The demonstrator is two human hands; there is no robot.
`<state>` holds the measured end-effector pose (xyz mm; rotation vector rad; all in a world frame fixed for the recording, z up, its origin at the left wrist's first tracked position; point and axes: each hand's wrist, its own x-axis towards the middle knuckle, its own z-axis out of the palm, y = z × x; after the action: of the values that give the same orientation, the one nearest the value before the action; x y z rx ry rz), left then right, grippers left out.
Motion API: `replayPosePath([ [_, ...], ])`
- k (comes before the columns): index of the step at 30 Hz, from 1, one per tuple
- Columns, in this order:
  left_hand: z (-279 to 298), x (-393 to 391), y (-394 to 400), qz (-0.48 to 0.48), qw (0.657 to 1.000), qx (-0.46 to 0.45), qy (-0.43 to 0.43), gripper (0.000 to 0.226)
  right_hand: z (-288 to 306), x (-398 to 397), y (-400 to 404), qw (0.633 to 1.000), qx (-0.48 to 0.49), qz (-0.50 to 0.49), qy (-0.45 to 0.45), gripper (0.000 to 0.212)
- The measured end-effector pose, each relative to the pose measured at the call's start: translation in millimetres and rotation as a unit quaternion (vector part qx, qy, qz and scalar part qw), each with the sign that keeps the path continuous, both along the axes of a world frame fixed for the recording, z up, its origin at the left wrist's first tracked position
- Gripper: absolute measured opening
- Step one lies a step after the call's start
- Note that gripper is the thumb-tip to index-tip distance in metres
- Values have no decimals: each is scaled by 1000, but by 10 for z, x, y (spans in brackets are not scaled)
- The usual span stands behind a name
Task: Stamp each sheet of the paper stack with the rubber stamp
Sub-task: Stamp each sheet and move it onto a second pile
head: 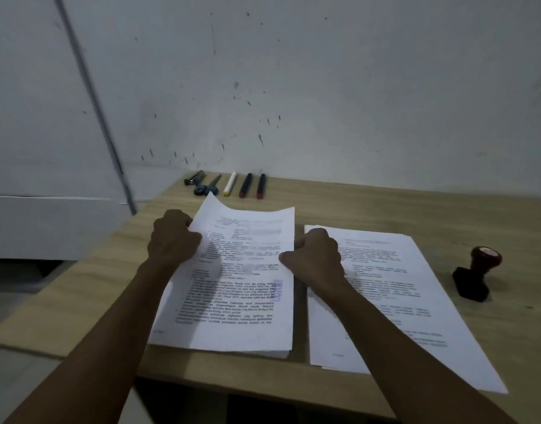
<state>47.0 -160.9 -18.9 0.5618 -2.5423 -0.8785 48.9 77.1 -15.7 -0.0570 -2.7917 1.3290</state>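
A printed sheet lies on top of the left paper stack, with a purple stamp mark near its right edge. My left hand grips the sheet's left edge, which curls upward. My right hand pinches the sheet's right edge. A second, thinner pile of printed sheets lies to the right, partly under my right forearm. The rubber stamp, with a dark red handle and black base, rests on the wooden table at the far right, apart from both hands.
Along the table's back edge lie a dark pen, blue-handled scissors, a white marker and two black markers with red ends. A white wall stands behind. The table's front edge runs below the stacks.
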Motion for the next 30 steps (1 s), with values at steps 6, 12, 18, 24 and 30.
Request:
replayPosePath([
  [6, -89, -18, -1, 18, 1000, 0, 3, 25, -98, -21, -79, 997, 80, 13, 7, 39],
  [12, -156, -52, 45, 20, 999, 14, 22, 25, -156, -77, -63, 992, 124, -4, 27, 45],
  [18, -211, -52, 46, 33, 999, 0, 2, 37, -178, -85, -63, 988, 152, -9, 38, 47],
  [24, -170, 21, 126, 32, 998, -48, 25, 48, -160, -41, 28, 988, 141, -11, 69, 44],
  [30, -112, 61, 527, -66, 990, -32, 123, 30, -118, 77, 412, 985, 134, -31, 104, 33],
])
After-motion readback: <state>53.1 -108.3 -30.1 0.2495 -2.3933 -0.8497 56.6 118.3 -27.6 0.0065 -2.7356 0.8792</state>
